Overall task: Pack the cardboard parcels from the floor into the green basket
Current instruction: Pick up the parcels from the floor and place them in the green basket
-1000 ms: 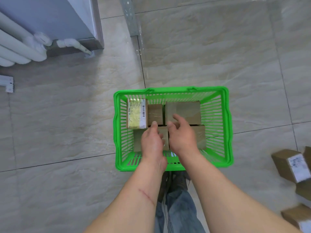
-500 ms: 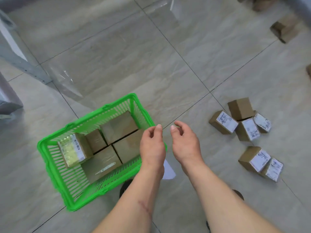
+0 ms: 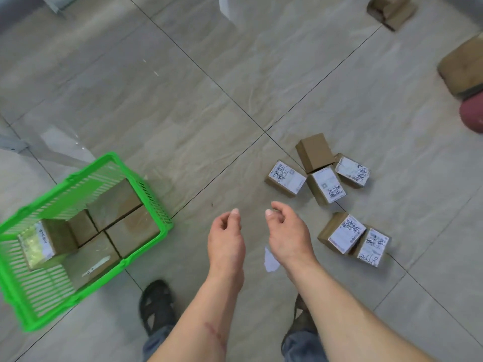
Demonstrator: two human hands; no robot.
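Observation:
The green basket (image 3: pixel 154 205) stands on the floor at the left with several cardboard parcels packed in it, one with a yellowish label (image 3: pixel 36 241) upright at its left end. Several small cardboard parcels lie on the tiles at the right: a white-labelled one (image 3: pixel 286 178) nearest, a plain brown one (image 3: pixel 315 152) behind it, and a pair lower down (image 3: pixel 345 233). My left hand (image 3: pixel 226 239) and my right hand (image 3: pixel 288 231) hover empty over bare floor between basket and parcels, fingers loosely curled and apart.
More cardboard boxes lie at the top right (image 3: pixel 392 9) and at the right edge (image 3: pixel 462 66), beside a dark red object (image 3: pixel 471 114). A scrap of white paper (image 3: pixel 270 259) lies under my right wrist. My two sandalled feet stand below the hands.
My view has swung right, away from the basket toward the loose parcels. Both hands have left the basket empty and now hang over the floor nearer the parcels.

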